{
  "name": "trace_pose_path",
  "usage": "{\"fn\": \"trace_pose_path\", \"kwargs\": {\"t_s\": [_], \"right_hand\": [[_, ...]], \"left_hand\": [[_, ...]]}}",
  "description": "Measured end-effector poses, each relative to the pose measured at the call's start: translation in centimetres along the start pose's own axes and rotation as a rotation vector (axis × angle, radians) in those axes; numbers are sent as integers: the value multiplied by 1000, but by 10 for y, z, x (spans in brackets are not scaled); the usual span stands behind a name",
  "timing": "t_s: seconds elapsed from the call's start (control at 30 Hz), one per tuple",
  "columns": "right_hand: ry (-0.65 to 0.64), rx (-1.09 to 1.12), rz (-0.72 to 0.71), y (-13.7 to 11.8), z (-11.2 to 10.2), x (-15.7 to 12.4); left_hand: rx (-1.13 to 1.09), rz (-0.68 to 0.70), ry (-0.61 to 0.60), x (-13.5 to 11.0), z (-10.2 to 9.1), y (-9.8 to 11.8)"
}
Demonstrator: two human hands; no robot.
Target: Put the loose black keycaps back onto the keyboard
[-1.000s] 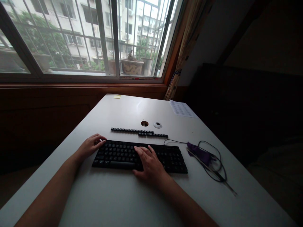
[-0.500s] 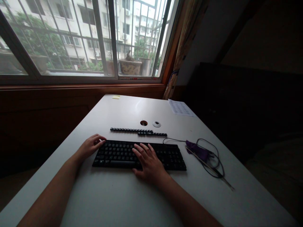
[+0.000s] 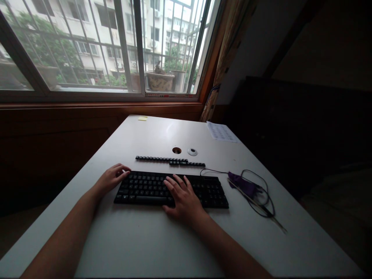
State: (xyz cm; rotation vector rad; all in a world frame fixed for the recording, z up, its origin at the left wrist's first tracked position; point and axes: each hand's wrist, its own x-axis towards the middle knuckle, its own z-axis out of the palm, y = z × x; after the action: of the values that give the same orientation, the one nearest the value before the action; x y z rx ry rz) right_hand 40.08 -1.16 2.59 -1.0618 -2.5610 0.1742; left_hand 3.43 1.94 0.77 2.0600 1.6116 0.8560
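A black computer keyboard (image 3: 145,192) lies flat on the white table. At its far left corner is my left hand (image 3: 112,178), thumb and forefinger drawn together on the corner. Whether anything small is between those fingertips is hard to make out. My right hand (image 3: 184,199) rests over the middle of the keys, its fingers spread and holding nothing. Beyond the keyboard lies a long row of loose black keycaps (image 3: 161,159), with a shorter row of keycaps (image 3: 192,164) just in front of its right end.
A purple cloth (image 3: 242,185), a coiled black cable (image 3: 269,193) and thin sticks (image 3: 277,224) lie to the right. Farther back are a cable hole (image 3: 176,150), its round cover (image 3: 192,152), a printed sheet (image 3: 221,132) and yellow sticky notes (image 3: 142,118). A barred window stands behind the table.
My right hand has shifted very slightly to the right over the keys. Otherwise the keyboard, the left hand and the keycaps look the same, apart from a small camera movement.
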Motion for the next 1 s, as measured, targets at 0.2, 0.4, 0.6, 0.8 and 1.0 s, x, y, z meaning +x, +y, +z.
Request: {"fn": "trace_pose_path", "kwargs": {"t_s": [0.2, 0.4, 0.6, 0.8, 1.0], "right_hand": [[5, -35, -44, 2, 3, -1], [7, -10, -13, 2, 2, -1], [0, -5, -46, 3, 3, -1], [11, 17, 13, 3, 2, -2], [-3, -21, -26, 6, 2, -2]], "left_hand": [[13, -7, -11, 0, 0, -1], [15, -4, 0, 0, 0, 0], [8, -3, 4, 0, 0, 0], [-7, -1, 3, 0, 0, -2], [-11, 1, 12, 0, 1, -3]]}}
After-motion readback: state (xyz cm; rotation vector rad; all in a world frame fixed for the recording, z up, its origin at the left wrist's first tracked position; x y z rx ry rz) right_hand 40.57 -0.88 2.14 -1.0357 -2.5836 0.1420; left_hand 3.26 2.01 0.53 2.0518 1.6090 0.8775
